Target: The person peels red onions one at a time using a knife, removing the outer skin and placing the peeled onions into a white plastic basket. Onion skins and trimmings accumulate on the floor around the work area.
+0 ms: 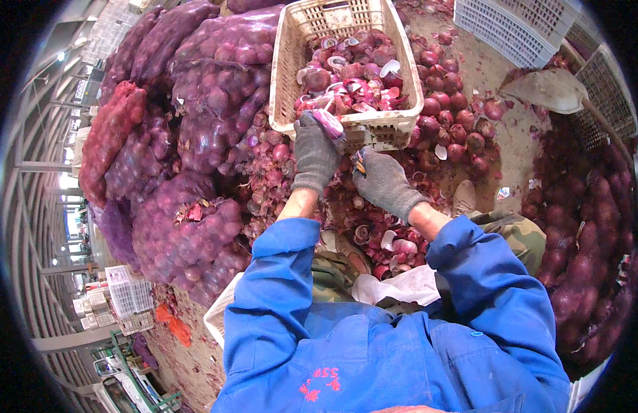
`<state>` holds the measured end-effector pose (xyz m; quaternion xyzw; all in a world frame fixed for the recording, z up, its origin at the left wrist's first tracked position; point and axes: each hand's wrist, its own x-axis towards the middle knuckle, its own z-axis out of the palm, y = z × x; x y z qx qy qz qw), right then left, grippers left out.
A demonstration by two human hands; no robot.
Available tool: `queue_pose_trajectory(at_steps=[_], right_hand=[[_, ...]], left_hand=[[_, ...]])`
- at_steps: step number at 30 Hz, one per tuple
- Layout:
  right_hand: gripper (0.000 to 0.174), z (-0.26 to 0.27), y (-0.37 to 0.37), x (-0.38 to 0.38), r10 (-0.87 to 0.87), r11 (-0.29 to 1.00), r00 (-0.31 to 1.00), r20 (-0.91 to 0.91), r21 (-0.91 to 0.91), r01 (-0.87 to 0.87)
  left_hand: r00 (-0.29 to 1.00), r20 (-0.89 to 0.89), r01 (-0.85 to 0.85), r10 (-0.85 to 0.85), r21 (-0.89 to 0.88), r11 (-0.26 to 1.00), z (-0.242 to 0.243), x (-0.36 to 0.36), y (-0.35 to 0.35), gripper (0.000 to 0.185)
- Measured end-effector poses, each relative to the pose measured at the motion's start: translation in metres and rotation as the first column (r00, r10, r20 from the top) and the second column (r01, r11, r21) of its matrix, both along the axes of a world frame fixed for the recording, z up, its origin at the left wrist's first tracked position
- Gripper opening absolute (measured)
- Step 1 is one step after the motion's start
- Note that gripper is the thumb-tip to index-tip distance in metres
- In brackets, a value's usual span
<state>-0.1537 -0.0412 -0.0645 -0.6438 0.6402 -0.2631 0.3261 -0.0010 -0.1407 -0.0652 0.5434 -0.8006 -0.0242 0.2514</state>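
Observation:
My left hand (319, 152), in a grey knit glove, grips a partly peeled red onion (328, 124) at the near rim of the plastic crate. In its own grey glove, my right hand (390, 180) is closed around a small tool (359, 164) with an orange part showing; most of it is hidden in the fist, so its kind is unclear. The off-white crate (414, 108) holds red onions and loose peel. Loose red onions (455, 121) lie to the crate's right, with smaller ones (270, 173) left of my left hand. Peel (393, 245) covers the floor between my legs.
Purple mesh sacks of onions (215, 113) are piled along the left, and more onion sacks (582, 263) lie at the right. A long-handled shovel (548, 90) rests near white stacked crates (515, 26). An orange cloth or bag (173, 325) lies on the floor at lower left.

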Motion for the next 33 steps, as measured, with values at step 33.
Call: queue_pose_trajectory(at_steps=[33], right_hand=[[0.018,-0.007,-0.071,-0.017,-0.093,0.849,0.825,0.557,0.478,-0.227]], left_hand=[[0.720,-0.690,0.239,-0.080,0.138,0.961,0.027,0.020,0.026,0.085]])
